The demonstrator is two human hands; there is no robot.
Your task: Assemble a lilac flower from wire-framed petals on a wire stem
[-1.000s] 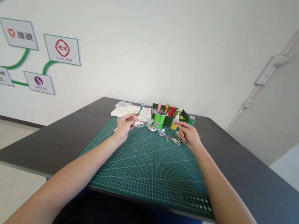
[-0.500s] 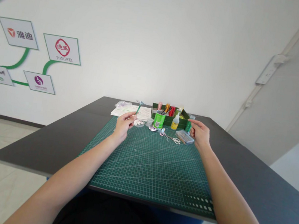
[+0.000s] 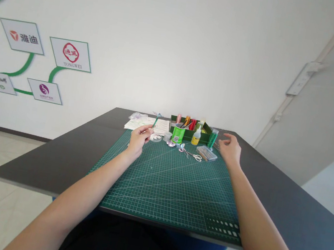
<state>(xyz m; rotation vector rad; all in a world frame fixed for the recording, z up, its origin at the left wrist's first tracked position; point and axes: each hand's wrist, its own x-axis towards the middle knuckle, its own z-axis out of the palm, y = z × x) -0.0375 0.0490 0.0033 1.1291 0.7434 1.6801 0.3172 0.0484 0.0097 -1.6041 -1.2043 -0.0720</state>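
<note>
My left hand [image 3: 140, 138] is closed in a pinch around a thin green stem [image 3: 155, 122]. A small pale blue, flower-like piece [image 3: 157, 114] tops this upright stem. To the right, my right hand [image 3: 230, 148] is over the table beside the mat, thumb and index finger apart, and nothing shows between them. Close to those fingertips lies a small dark object [image 3: 217, 145], too small to name. A tube of green thread or glitter [image 3: 212, 139] and a flat clear case [image 3: 206, 153] are just left of that hand.
White-handled scissors [image 3: 195, 156] lie on the green cutting mat [image 3: 163, 188]. Behind them stand a bright green can [image 3: 178, 134] with dark tools and a yellow-labelled glue bottle [image 3: 196, 136]. A green box [image 3: 207, 128] holds several spools. White papers [image 3: 163, 127] lie at the back left.
My right hand has moved to the right, off the green tube, and its thumb and index finger have spread. My left hand has stayed in place with the stem.
</note>
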